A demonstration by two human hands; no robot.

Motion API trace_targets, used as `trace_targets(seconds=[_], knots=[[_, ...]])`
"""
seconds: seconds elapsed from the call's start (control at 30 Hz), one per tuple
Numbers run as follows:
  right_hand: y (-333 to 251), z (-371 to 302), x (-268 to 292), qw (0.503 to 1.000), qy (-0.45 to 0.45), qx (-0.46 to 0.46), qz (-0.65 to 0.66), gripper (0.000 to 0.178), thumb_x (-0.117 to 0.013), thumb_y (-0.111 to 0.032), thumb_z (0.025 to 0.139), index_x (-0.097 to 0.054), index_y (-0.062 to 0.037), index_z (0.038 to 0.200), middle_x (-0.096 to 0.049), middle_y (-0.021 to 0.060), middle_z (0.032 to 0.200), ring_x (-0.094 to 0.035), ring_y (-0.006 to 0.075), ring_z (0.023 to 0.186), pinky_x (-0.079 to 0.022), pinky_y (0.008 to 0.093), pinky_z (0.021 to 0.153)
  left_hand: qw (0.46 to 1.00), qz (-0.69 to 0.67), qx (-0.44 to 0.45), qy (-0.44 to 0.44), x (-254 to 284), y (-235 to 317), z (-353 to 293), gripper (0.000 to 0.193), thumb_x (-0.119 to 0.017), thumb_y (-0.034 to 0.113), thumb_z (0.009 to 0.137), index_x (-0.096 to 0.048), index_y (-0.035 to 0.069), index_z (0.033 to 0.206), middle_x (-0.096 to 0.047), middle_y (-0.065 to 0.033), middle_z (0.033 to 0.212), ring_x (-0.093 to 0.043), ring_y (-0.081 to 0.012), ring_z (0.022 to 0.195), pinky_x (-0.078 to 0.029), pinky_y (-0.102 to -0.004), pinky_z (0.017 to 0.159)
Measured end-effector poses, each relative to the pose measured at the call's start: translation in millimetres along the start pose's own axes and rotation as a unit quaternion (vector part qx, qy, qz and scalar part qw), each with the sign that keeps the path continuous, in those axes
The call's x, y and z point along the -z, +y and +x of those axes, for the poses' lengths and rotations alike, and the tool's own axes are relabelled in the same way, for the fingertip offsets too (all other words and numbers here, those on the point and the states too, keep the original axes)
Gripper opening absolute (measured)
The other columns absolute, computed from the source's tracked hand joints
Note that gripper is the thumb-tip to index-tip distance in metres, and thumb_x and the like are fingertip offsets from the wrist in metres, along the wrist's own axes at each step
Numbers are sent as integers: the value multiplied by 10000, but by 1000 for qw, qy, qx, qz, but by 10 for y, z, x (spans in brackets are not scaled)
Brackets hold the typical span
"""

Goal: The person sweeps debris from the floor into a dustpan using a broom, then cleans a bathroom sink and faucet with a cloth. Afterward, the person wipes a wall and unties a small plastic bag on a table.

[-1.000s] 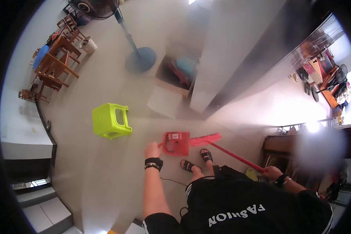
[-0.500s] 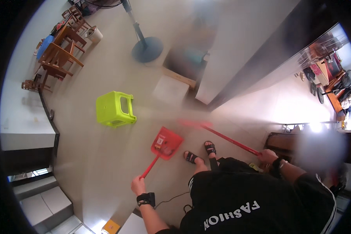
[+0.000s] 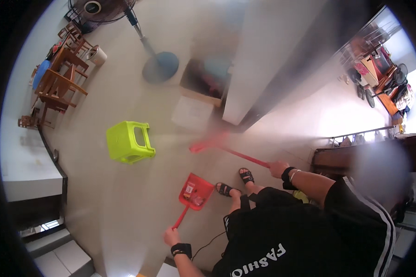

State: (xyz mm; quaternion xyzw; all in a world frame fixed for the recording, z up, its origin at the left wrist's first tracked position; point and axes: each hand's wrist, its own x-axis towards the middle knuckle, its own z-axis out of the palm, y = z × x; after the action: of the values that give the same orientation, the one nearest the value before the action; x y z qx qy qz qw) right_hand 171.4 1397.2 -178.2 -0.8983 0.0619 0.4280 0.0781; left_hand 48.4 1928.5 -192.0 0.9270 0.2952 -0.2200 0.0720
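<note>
My left hand (image 3: 172,236) is closed round the handle of a red dustpan (image 3: 195,190). The pan lies at the floor, left of my sandalled feet, with some small debris in it. In my right hand (image 3: 278,169) is the red stick of a broom (image 3: 245,157), which slants away to the left. Its red head (image 3: 209,142) is smeared by a hazy patch in the view and sits beyond the dustpan, apart from it. A bright green plastic stool (image 3: 130,142) lies tipped on its side, left of the broom head.
Beyond the broom stand an open cardboard box (image 3: 201,94) with things in it and a pale block-like box (image 3: 192,113). A fan base (image 3: 160,67) is farther off. A white wall end (image 3: 245,69) rises at right; wooden chairs (image 3: 62,90) stand far left. A cable (image 3: 208,242) runs near my left wrist.
My right hand has swung left and forward, carrying the broom head leftward. The left hand and dustpan sit slightly lower in view. The whole view has shifted a little.
</note>
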Motion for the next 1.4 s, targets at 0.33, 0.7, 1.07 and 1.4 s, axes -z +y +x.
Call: trace_targets(seconds=[0.33, 0.7, 1.07, 1.4], knots=[[335, -862, -16, 992, -81, 27, 90, 346, -470, -267, 831, -576, -188, 1151, -647, 157, 959, -609, 346, 916, -480, 463, 743, 997, 5, -80, 12, 247, 343, 241, 204, -588, 190, 752, -707, 75, 872, -661, -173, 833, -635, -355, 792, -503, -447, 707], [1223, -1778, -463, 974, 44, -221, 35, 233, -397, -206, 922, -531, -119, 1090, -652, 147, 841, -640, 339, 840, -489, 456, 706, 995, 33, -96, 6, 330, 624, -50, 249, -569, 218, 770, -703, 86, 934, -667, -166, 838, -643, -341, 789, -505, -443, 707], [2516, 114, -460, 933, 153, -304, 118, 332, -346, -243, 918, -617, -82, 1022, -640, 170, 1037, -608, 365, 968, -491, 459, 808, 997, -19, -74, -2, 160, 1035, -528, 252, -565, 245, 782, -687, 111, 957, -654, -160, 782, -629, -356, 728, -482, -468, 658], [1929, -588, -627, 976, -5, -181, 123, 374, -315, -245, 956, -546, -7, 1129, -647, 199, 983, -625, 364, 925, -492, 465, 794, 989, 41, -142, -5, -131, 1679, -789, 247, -578, 265, 757, -705, 121, 912, -662, -142, 788, -638, -337, 746, -501, -444, 680]])
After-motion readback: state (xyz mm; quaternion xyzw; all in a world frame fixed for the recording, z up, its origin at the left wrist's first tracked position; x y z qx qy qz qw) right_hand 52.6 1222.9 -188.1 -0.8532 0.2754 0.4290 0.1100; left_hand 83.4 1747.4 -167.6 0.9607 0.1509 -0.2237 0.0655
